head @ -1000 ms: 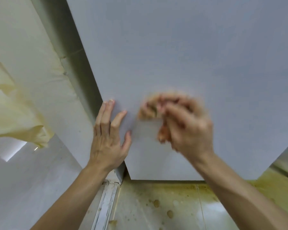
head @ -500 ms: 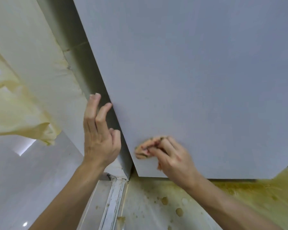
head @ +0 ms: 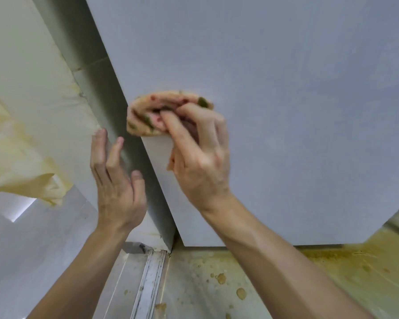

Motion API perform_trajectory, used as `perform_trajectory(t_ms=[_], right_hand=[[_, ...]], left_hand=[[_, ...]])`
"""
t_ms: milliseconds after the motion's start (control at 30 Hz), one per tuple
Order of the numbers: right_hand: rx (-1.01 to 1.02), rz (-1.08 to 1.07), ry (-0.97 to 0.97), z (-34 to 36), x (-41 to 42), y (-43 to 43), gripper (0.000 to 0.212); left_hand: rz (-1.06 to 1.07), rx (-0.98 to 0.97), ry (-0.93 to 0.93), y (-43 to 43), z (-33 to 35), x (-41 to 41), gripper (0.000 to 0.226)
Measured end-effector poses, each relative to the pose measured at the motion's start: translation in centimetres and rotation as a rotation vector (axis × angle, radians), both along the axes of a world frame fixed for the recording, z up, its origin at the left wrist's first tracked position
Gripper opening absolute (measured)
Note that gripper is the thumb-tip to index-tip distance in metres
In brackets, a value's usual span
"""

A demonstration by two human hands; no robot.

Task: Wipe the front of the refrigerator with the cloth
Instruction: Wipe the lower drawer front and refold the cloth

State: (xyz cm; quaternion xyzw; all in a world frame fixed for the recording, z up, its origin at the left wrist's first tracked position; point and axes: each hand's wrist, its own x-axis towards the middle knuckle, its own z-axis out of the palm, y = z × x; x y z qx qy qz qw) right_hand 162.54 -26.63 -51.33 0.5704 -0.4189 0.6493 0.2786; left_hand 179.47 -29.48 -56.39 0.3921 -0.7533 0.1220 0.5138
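pink cloth [head: 152, 111] green-red flecked, refrigerator [head: 286, 111] pale grey.

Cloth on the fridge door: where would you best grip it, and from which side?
Pinch the cloth by its bunched folds from the room side, away from the refrigerator door, as the right hand does. It is wadded, so fingers curl round the back while its front stays on the door.

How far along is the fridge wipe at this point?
Under way. The right hand grips the bunched cloth against the refrigerator front near its left edge; the left hand is open beside that edge. Done: cannot be judged; the front shows no streaks or dirt. Left: the broad area right of the cloth may need passes.
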Motion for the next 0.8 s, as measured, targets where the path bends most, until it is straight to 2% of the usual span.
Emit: perform_trajectory(t_ms=[133, 267, 367, 467, 633, 733, 800], right_hand=[[0.087, -0.006, 0.323, -8.0, -0.3, -0.1, 0.028], [0.361, 0.086, 0.622, -17.5, -3.6, 2.0, 0.042], [0.545, 0.093, 0.763, -21.4, -6.2, 3.8, 0.038], [0.621, 0.127, 0.731, -21.2, -7.9, 4.9, 0.036], [0.464, 0.075, 0.438, -16.3, -10.9, 5.7, 0.036], [0.394, 0.056, 0.312, -13.3, -12.7, 6.5, 0.026], [0.415, 0.082, 0.228, -11.9, -13.2, 7.4, 0.018]], left_hand=[[-0.054, 0.016, 0.067, 0.0, 0.0, 0.4, 0.063], [-0.064, 0.017, 0.073, 0.0, -0.2, 0.1, 0.056], [-0.050, 0.014, 0.063, 0.0, -0.5, -0.3, 0.055], [-0.013, -0.016, 0.007, 0.2, -1.2, -1.0, 0.057], [-0.033, -0.035, 0.019, 0.6, -1.6, -3.0, 0.060], [-0.012, -0.059, 0.051, 0.7, -1.1, -3.9, 0.061], [-0.019, -0.083, 0.042, 1.1, -0.8, -4.5, 0.059]])
